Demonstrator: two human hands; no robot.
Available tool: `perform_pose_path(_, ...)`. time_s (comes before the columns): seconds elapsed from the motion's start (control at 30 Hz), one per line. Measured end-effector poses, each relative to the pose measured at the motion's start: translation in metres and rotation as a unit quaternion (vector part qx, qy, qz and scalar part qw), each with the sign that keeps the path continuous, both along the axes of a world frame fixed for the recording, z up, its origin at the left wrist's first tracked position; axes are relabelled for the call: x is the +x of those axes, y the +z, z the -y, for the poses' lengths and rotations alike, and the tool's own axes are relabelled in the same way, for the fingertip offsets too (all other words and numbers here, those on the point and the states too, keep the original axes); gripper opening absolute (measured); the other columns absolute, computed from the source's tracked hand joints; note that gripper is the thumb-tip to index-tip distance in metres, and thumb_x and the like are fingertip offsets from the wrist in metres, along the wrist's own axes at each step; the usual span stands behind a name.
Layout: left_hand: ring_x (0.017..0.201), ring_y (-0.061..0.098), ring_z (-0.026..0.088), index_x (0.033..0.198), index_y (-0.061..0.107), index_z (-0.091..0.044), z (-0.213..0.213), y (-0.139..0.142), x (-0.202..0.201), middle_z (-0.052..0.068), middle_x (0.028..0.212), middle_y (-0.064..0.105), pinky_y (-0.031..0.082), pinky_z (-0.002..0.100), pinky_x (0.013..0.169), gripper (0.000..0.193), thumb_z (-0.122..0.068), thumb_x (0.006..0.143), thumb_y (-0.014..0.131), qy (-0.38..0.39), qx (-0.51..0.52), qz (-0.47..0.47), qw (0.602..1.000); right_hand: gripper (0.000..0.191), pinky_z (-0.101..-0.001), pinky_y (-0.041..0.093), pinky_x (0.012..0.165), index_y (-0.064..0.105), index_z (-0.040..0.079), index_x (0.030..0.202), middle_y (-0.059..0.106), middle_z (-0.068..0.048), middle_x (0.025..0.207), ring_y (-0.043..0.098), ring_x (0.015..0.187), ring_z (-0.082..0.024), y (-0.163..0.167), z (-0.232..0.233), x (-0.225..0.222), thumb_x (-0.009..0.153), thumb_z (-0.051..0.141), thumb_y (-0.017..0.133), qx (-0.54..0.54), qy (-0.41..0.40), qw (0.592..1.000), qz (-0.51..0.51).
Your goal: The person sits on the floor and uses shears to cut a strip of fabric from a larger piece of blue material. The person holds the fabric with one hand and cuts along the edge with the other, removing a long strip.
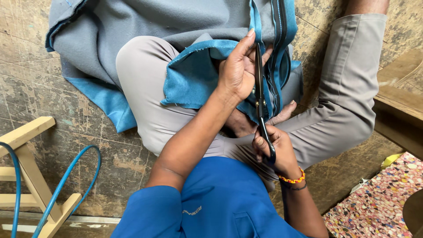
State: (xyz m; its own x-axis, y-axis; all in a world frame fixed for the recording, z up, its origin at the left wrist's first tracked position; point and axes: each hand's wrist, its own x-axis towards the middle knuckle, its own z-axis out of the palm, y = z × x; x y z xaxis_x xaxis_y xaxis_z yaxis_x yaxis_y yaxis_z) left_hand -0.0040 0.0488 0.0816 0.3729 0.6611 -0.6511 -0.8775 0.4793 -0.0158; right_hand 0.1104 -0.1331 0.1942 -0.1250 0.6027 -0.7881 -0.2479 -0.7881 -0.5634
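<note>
I sit cross-legged on the floor with a grey-and-teal fabric piece draped over my lap. My left hand grips the teal edge of the fabric beside a dark zipper strip. My right hand is closed around the handles of black scissors, whose blades point away from me and run along the fabric edge next to the zipper. A beaded bracelet sits on my right wrist.
A pale wooden stool frame stands at the lower left with a blue hose looped by it. A speckled multicoloured mat lies at the lower right. A wooden bench edge is on the right. The floor is worn tile.
</note>
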Motion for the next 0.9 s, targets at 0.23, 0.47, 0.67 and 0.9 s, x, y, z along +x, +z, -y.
perform_pose_path(0.23, 0.099, 0.067, 0.017, 0.111, 0.065, -0.006, 0.002, 0.001, -0.003, 0.002, 0.102, 0.067, 0.052, 0.051, 0.107, 0.018, -0.016, 0.098, 0.07, 0.004, 0.009, -0.022, 1.0, 0.03, -0.0221, 0.047, 0.048, 0.061, 0.002, 0.095, 0.062, -0.004, 0.072, 0.055, 0.053, -0.008, 0.004, -0.004, 0.011, 0.097, 0.03, 0.071, 0.006, -0.047, 0.999, 0.011)
perform_pose_path(0.47, 0.095, 0.067, 0.019, 0.093, 0.067, -0.002, 0.008, -0.003, 0.003, 0.003, 0.09, 0.061, 0.058, 0.045, 0.101, 0.009, -0.006, 0.1, 0.072, 0.019, 0.054, -0.034, 0.998, 0.037, -0.0225, 0.048, 0.047, 0.061, 0.001, 0.095, 0.063, -0.005, 0.073, 0.057, 0.054, -0.008, 0.012, -0.003, 0.017, 0.092, 0.035, 0.075, 0.014, -0.005, 0.999, 0.029)
perform_pose_path(0.67, 0.092, 0.064, 0.014, 0.094, 0.069, 0.001, 0.007, 0.005, 0.007, 0.004, 0.092, 0.064, 0.056, 0.047, 0.107, 0.008, -0.006, 0.096, 0.074, 0.026, 0.03, -0.068, 0.997, 0.043, -0.0224, 0.048, 0.048, 0.06, 0.001, 0.097, 0.062, -0.005, 0.072, 0.057, 0.055, -0.009, 0.02, 0.004, 0.014, 0.091, 0.04, 0.078, 0.027, -0.047, 0.998, -0.011)
perform_pose_path(0.9, 0.097, 0.064, 0.015, 0.11, 0.067, -0.002, 0.009, 0.014, 0.007, 0.005, 0.102, 0.066, 0.047, 0.048, 0.115, 0.014, -0.014, 0.105, 0.07, 0.066, 0.07, -0.034, 0.995, 0.044, -0.0226, 0.048, 0.047, 0.06, 0.002, 0.096, 0.063, -0.005, 0.069, 0.057, 0.052, -0.009, 0.028, 0.006, 0.013, 0.087, 0.04, 0.079, -0.007, 0.01, 1.0, -0.025)
